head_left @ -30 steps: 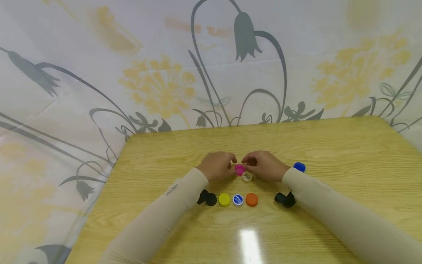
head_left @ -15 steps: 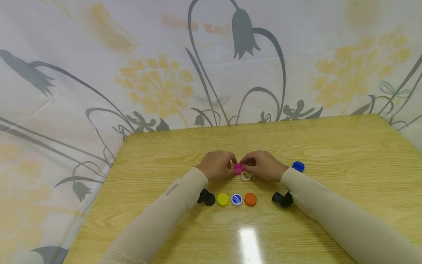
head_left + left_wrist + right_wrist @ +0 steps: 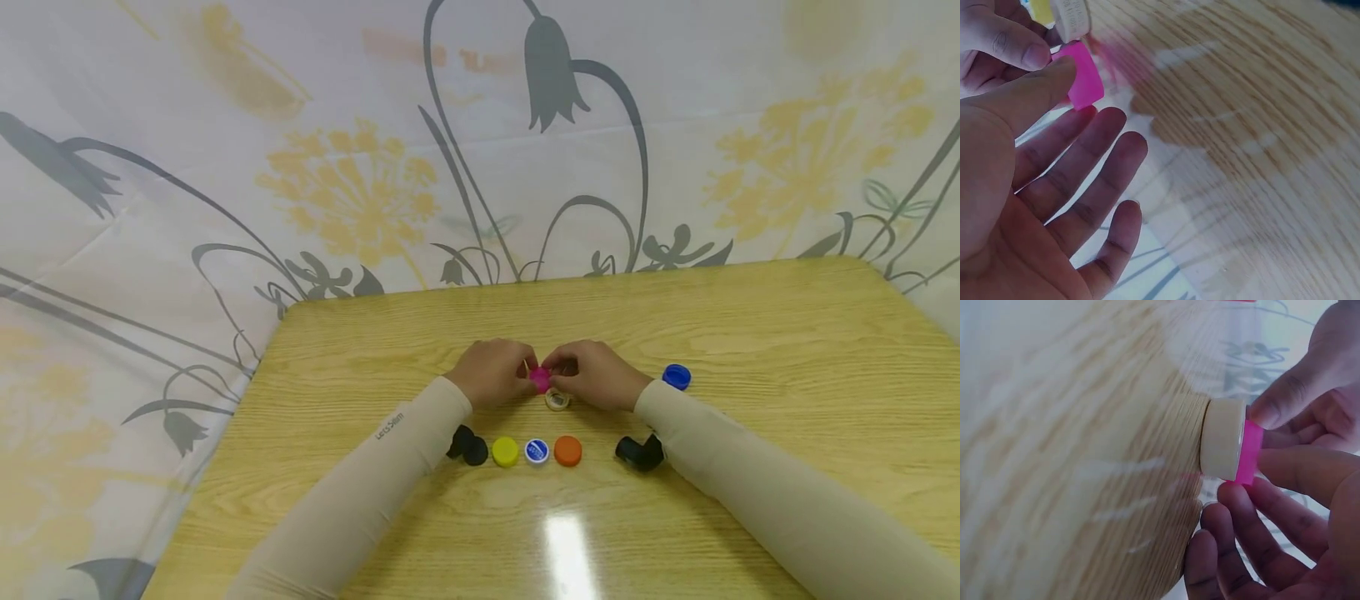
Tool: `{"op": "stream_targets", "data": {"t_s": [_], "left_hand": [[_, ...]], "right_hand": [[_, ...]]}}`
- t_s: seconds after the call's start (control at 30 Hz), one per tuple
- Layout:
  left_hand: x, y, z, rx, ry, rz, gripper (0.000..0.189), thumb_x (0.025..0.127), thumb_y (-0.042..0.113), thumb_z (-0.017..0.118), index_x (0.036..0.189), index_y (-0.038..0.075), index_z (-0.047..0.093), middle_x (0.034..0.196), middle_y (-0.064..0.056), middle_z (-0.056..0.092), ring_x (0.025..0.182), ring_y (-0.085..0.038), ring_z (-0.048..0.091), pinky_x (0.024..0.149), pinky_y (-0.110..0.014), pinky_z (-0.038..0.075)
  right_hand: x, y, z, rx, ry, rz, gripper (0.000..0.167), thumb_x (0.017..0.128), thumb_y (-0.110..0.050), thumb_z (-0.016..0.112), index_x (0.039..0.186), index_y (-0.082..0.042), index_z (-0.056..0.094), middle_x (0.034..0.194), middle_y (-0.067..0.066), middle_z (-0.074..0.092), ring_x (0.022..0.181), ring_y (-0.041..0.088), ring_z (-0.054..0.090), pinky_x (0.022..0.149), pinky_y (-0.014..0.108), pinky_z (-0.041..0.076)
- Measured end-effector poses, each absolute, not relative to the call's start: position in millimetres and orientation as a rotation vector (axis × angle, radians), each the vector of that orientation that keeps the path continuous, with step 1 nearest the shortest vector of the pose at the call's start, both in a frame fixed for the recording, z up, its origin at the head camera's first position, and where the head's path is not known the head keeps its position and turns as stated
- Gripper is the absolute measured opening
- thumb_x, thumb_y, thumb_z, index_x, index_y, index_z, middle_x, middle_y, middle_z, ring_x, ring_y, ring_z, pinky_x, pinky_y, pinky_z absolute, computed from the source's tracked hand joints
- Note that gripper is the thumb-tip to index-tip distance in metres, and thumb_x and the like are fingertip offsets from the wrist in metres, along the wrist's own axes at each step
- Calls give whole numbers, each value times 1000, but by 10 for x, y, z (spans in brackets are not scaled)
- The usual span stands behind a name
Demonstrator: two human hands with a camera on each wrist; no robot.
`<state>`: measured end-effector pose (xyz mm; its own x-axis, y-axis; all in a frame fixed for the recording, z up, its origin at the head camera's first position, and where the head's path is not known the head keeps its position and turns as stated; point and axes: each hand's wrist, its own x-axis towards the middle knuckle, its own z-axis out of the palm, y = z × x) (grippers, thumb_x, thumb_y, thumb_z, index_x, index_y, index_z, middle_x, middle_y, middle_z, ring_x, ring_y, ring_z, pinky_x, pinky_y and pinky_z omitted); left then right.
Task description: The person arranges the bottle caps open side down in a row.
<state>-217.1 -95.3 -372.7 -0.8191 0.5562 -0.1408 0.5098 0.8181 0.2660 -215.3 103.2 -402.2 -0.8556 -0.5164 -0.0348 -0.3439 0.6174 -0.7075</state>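
A pink bottle cap (image 3: 540,381) sits between both hands near the middle of the table. My left hand (image 3: 491,375) pinches its left side between thumb and index finger; the other fingers spread loosely in the left wrist view. From the right, my right hand (image 3: 596,375) holds the same cap with thumb and index finger. Just on the near side of it, a cream cap (image 3: 557,400) lies with its hollow side up. In the right wrist view the cream cap (image 3: 1222,439) overlaps part of the pink cap (image 3: 1249,453).
Nearer the person, a yellow cap (image 3: 506,451), a white-and-blue cap (image 3: 537,452) and an orange cap (image 3: 567,451) form a row. At its left are black pieces (image 3: 475,451); a black elbow-shaped piece (image 3: 640,452) lies by the right sleeve. A blue cap (image 3: 677,377) lies beyond it.
The fingers of both hands have drawn closer together around the pink cap. The head view has shifted slightly; the other caps keep their places on the table.
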Motion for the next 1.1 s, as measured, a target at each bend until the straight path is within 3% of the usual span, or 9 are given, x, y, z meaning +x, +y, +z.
{"op": "stream_targets", "data": {"t_s": [0.23, 0.57, 1.1], "left_hand": [[-2187, -1003, -3671, 769, 2707, 612, 29, 97, 31, 68, 117, 10, 68, 104, -3, 74, 92, -14, 68, 83, -26, 55], [-2148, -1107, -3554, 714, 2674, 824, 29, 97, 35, 65, 119, 15, 66, 103, 0, 74, 93, -12, 68, 81, -26, 56], [-2127, -1140, -3551, 725, 2583, 960, 29, 98, 32, 66, 119, 13, 66, 102, -2, 75, 91, -11, 70, 76, -25, 56]], "right_hand": [[-2092, 1068, -3918, -599, 2580, -1206, 27, 99, -18, 61, 122, -7, 69, 113, 10, 72, 102, 23, 67, 92, 42, 55], [-2013, 1041, -3786, -532, 2454, -1421, 38, 98, -19, 65, 132, -2, 61, 130, 18, 64, 107, 26, 70, 87, 37, 58], [-1985, 1046, -3808, -678, 2627, -1310, 32, 96, -16, 67, 126, -4, 65, 118, 13, 69, 99, 23, 68, 82, 37, 58]]}}
